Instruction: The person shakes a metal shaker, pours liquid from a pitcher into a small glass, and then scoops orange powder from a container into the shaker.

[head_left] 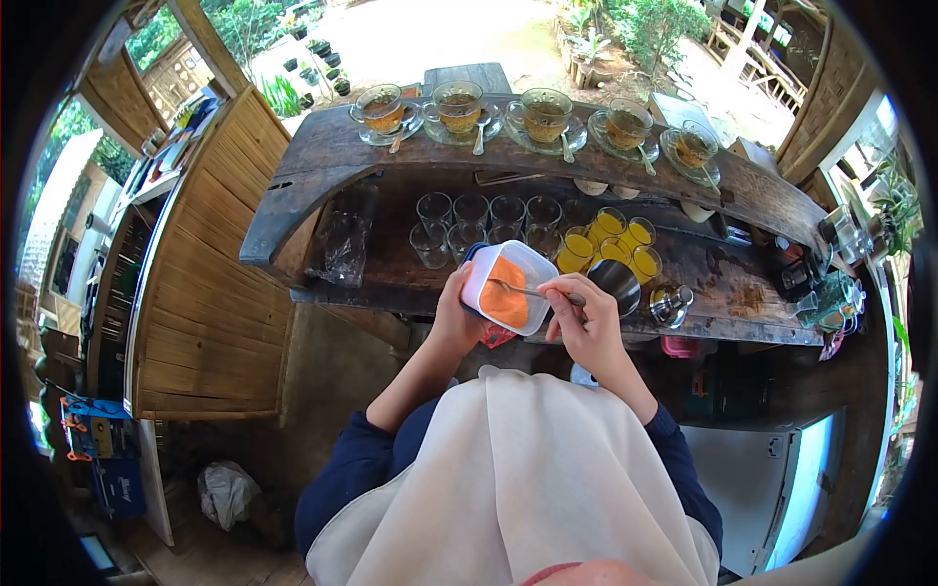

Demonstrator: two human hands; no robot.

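Note:
My left hand (457, 314) holds a white plastic container (508, 286) tilted toward me, with orange powder (504, 296) inside. My right hand (584, 314) grips a metal spoon (516, 288) whose bowl is dipped into the powder. Just right of my right hand stands a dark metal cup (618, 283) on the lower wooden counter (391, 278).
Several empty glasses (471, 223) and several glasses of yellow drink (608, 244) stand on the counter. Several cups of tea on saucers (457, 105) with spoons line the upper wooden ledge (313, 161). A small metal pot (670, 303) sits right of the cup. A bamboo wall (210, 293) is at left.

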